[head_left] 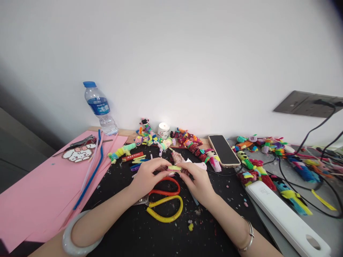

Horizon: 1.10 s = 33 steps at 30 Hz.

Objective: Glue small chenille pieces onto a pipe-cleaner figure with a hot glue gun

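Note:
Between my two hands is a small bundle of yellow and pink pipe cleaners (174, 168), pinched from both sides. My left hand (150, 175) has thumb and forefinger closed on its left end. On the right end, the fingers of my right hand (197, 180) are closed in the same way. Just below them lie scissors (178, 210) with one red and one yellow handle loop, their blades partly under my left wrist. Left of my left hand are cut pipe cleaner pieces (137, 165) in yellow, blue and purple.
Pipe cleaner dolls (195, 144) line the wall side, with more dolls (292, 196) at right among black cables. A phone (224, 150), a white roll (163, 130) and a water bottle (100, 107) stand or lie behind. Pink sheets (34, 189) cover the left; a long white device (286, 217) lies right.

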Tool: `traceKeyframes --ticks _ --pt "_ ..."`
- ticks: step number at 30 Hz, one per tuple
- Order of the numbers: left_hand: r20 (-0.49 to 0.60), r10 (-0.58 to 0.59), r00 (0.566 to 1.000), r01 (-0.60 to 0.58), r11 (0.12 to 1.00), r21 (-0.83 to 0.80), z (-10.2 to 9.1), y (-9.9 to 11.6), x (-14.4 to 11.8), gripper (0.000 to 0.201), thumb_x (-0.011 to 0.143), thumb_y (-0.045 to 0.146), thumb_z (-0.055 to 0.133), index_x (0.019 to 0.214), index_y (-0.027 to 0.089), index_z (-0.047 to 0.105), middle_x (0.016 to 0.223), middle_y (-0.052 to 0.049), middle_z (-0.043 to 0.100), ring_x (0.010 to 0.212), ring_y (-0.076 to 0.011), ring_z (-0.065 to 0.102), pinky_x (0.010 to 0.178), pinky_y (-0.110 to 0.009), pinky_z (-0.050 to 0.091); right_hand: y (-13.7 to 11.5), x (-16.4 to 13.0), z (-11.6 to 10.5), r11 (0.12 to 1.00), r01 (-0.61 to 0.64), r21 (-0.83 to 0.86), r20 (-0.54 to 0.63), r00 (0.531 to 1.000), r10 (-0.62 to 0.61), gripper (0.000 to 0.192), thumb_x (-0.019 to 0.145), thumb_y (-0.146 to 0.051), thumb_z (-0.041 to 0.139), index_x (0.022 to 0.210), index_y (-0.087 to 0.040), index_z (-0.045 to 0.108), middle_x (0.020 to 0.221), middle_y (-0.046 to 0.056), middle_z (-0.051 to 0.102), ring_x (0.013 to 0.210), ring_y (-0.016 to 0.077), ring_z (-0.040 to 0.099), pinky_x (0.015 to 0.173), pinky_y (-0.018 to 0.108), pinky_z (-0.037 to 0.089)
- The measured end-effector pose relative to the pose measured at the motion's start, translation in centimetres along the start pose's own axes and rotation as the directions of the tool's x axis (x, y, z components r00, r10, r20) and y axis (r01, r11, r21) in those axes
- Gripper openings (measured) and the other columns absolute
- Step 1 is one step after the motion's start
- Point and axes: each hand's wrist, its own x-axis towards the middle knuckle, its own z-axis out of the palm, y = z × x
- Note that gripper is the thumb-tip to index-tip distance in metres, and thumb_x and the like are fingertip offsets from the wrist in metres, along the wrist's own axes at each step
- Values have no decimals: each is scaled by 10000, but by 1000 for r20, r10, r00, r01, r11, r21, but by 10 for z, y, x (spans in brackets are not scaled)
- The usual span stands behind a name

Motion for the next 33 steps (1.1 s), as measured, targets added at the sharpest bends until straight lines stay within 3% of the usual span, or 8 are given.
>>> traceKeyframes --ticks 6,9,13,18,22,29,33 --pt "-9 71 997 -70 994 82 -2 3 1 69 796 213 633 832 186 685 847 -38 721 794 -165 662 740 -260 517 -1 1 -1 1000 27 0 16 1000 -27 167 878 -147 535 1006 -207 624 908 45 700 838 161 652 766 269 521" --pt "6 -6 1000 6 1000 25 -1 2 0 105 790 258 641 857 192 687 866 -38 726 795 -176 673 740 -270 530 -1 2 -2 999 41 -13 10 999 -41 177 881 -151 532 1011 -223 628 906 36 701 847 163 652 769 275 521" --pt "75 -151 986 162 971 -178 2 -1 0 235 761 277 662 982 195 653 922 -38 733 838 -198 694 784 -307 557 2 2 -2 998 42 -38 -9 999 -42 204 880 -153 532 1045 -228 626 921 48 696 853 176 645 767 302 526" --pt "74 -174 982 186 958 -219 3 -1 -1 215 769 250 647 977 195 650 929 -36 734 864 -200 696 810 -311 558 3 1 -3 997 54 -61 -31 998 -56 243 870 -169 551 1095 -237 609 997 66 672 942 195 619 823 341 516" --pt "48 -132 990 137 983 -120 3 -2 -3 192 789 263 631 970 205 659 920 -36 734 834 -191 699 781 -287 558 0 -1 -2 990 93 -108 -52 994 -99 259 852 -189 585 1108 -228 591 1076 92 621 1015 215 580 859 368 495" --pt "107 103 989 -115 987 115 3 -1 -7 162 815 226 606 959 203 678 897 -40 736 786 -166 680 763 -264 530 -2 0 0 989 112 -100 -40 992 -116 110 863 -190 580 966 -225 592 1015 76 611 962 200 582 814 356 506" --pt "134 115 984 -137 977 163 3 4 -6 152 817 266 614 944 220 684 896 -37 741 774 -171 679 786 -276 514 -3 0 0 991 109 -84 -30 993 -112 105 886 -146 523 885 -227 589 1003 65 605 948 183 583 814 339 497"
